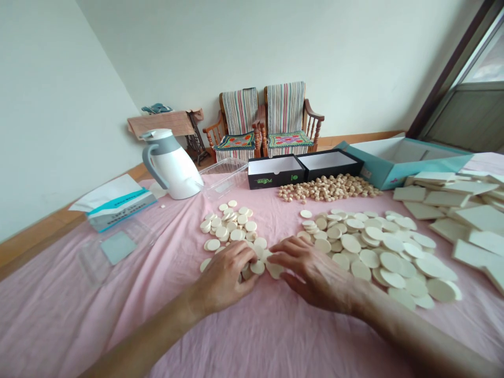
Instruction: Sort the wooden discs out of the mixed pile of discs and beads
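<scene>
Pale round wooden discs [258,268] lie between my two hands at the near edge of a small-disc pile [221,231]. My left hand [224,278] curls over several of these discs, with its thumb and index finger around them. Its other fingertips are partly hidden. My right hand [315,273] reaches in from the right with fingers stretched and thumb apart, its fingertips touching a pale disc [274,270]. Just beyond and right of that hand spreads a bigger heap of larger discs [370,258].
Small wooden beads [331,188] lie before two black boxes [275,181]. A teal box [394,173] and stacked square tiles [478,257] are at right. At left are a white jug [177,168], a tissue pack [120,207], clear plastic trays [226,178] and pink cloth [232,341].
</scene>
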Available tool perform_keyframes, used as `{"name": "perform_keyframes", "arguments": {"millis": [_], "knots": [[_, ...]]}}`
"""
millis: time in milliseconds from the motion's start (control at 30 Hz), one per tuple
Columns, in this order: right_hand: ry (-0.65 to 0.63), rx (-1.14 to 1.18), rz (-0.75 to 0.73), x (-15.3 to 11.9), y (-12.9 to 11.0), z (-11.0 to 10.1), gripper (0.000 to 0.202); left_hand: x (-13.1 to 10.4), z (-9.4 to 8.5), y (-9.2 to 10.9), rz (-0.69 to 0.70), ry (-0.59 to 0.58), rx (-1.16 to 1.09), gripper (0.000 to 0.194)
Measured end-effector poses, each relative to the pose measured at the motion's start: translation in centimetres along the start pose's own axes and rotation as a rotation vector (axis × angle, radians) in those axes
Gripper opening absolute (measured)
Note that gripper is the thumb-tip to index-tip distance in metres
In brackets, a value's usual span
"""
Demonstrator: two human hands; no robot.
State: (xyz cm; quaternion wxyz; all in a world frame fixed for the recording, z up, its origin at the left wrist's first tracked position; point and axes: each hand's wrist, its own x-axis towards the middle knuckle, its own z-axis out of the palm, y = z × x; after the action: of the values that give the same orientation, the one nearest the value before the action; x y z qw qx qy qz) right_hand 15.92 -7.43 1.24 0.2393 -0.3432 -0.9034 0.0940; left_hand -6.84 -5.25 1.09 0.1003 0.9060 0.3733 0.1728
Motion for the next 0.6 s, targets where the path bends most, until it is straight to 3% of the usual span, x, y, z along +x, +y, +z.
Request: {"name": "perform_keyframes", "arguments": {"millis": [100, 200, 433, 600], "knots": [[-0.080, -0.033, -0.024, 0.3, -1.1, 0.8, 0.016, -0.2, 0.1, -0.2, -0.008, 0.011, -0.031, 0.004], [-0.105, -0.131, 0.006, 0.1, -0.7, 1.2, 0.014, -0.4, -0.1, -0.5, -0.004, 0.034, -0.068, 0.005], [0.000, -0.275, 0.196, -0.5, 1.6, 0.2, 0.019, -0.3, -0.4, -2.8, -0.065, 0.289, -0.161, 0.008], [-0.035, -0.120, 0.075, 0.4, -0.3, 0.7, 0.015, -0.3, -0.4, -4.1, -0.132, 0.367, -0.186, 0.009]]}}
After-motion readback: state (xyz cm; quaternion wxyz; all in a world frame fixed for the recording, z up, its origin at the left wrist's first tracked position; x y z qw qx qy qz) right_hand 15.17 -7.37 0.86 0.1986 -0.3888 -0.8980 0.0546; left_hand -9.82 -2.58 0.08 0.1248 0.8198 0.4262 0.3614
